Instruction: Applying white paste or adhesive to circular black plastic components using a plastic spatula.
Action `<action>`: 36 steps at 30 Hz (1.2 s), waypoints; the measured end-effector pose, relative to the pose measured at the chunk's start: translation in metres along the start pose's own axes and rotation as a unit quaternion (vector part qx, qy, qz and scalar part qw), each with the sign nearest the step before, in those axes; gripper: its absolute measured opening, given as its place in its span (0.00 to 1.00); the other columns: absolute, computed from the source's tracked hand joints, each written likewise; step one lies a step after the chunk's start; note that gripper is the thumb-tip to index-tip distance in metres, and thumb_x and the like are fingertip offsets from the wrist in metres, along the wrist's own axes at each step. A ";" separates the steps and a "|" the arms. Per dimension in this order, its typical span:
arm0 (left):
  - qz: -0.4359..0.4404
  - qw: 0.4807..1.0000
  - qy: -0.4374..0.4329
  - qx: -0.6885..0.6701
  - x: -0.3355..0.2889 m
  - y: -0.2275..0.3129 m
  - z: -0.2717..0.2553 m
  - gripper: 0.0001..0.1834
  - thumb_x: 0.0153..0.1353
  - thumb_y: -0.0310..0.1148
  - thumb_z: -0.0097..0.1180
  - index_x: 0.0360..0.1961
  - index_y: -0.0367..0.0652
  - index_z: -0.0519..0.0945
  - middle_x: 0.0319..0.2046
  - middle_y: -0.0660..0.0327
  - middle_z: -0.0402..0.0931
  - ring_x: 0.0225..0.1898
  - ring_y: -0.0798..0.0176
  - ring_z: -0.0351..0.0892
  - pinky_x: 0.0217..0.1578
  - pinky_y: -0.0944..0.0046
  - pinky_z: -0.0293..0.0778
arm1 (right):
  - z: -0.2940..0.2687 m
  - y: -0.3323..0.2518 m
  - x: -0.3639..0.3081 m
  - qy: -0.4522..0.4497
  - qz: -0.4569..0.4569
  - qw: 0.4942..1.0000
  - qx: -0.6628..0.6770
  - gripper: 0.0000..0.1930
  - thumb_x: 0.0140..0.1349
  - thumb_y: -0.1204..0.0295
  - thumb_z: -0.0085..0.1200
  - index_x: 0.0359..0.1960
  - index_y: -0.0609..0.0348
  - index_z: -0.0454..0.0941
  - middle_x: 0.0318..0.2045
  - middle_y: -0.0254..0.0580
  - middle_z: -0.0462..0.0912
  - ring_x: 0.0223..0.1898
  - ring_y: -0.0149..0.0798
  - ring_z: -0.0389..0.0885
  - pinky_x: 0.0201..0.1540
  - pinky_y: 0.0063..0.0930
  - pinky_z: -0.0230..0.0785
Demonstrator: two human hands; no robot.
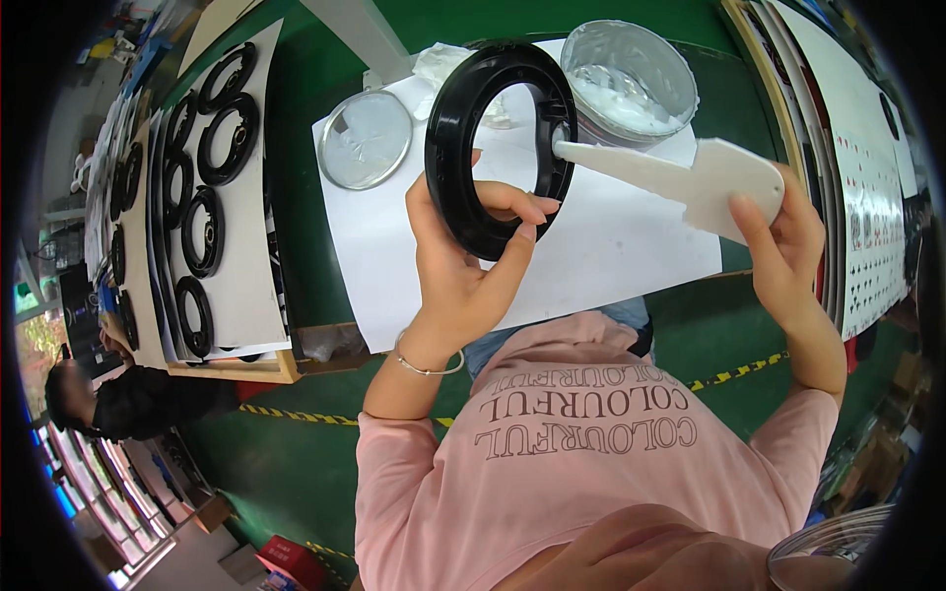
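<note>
The left hand [458,281] curls round a black ring [449,148]; the right hand [783,246] pinches a white scraper [705,180]; beyond them sits a tub [672,77].

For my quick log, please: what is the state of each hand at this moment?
Left hand: closed, holding the black ring.
Right hand: closed, holding the white spatula by its wide end.

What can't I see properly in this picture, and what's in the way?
All in the head view:
Bucket: bottom covered by white paste.
Black ring: far side turned away from the camera.
Right hand: some fingertips hidden behind the white spatula.
Grey post: cut off by the top edge.
</note>
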State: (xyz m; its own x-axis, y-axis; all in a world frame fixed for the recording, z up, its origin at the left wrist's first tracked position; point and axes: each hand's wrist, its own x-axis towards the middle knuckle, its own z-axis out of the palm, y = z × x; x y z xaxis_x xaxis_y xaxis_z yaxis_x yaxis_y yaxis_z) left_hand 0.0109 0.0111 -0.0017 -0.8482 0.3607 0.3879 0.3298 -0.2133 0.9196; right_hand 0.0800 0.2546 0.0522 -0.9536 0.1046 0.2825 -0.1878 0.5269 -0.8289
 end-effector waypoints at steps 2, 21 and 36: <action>0.005 1.000 -0.001 0.001 -0.001 -0.003 0.001 0.31 0.48 0.11 0.44 0.52 0.35 0.47 0.31 0.54 0.71 0.37 0.58 0.76 0.40 0.65 0.71 | 0.006 0.006 0.000 0.013 0.077 0.993 0.092 0.14 0.57 0.76 0.48 0.44 0.68 0.67 0.35 0.41 0.76 0.32 0.28 0.76 0.34 0.19 0.68; -0.135 0.968 0.108 -0.184 0.003 0.002 -0.011 0.34 0.46 0.13 0.48 0.55 0.38 0.52 0.30 0.56 0.71 0.35 0.54 0.78 0.39 0.63 0.74 | -0.017 0.010 -0.012 -0.095 -0.339 0.808 -0.473 0.12 0.47 0.80 0.49 0.35 0.64 0.75 0.39 0.51 0.77 0.40 0.46 0.77 0.37 0.30 0.72; -0.083 0.985 0.049 -0.141 0.004 0.003 0.001 0.34 0.49 0.14 0.47 0.57 0.37 0.49 0.33 0.53 0.71 0.37 0.56 0.77 0.38 0.65 0.75 | -0.023 0.001 -0.028 0.106 -0.042 0.993 -0.015 0.13 0.58 0.78 0.48 0.44 0.71 0.67 0.37 0.41 0.74 0.39 0.29 0.71 0.45 0.20 0.61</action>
State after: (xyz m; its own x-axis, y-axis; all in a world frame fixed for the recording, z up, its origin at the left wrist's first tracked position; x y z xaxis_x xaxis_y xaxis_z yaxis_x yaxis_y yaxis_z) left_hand 0.0092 0.0125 0.0029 -0.9211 0.3261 0.2125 0.0657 -0.4079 0.9107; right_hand 0.1119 0.2717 0.0549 -0.8637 0.2326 0.4470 -0.2540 0.5652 -0.7849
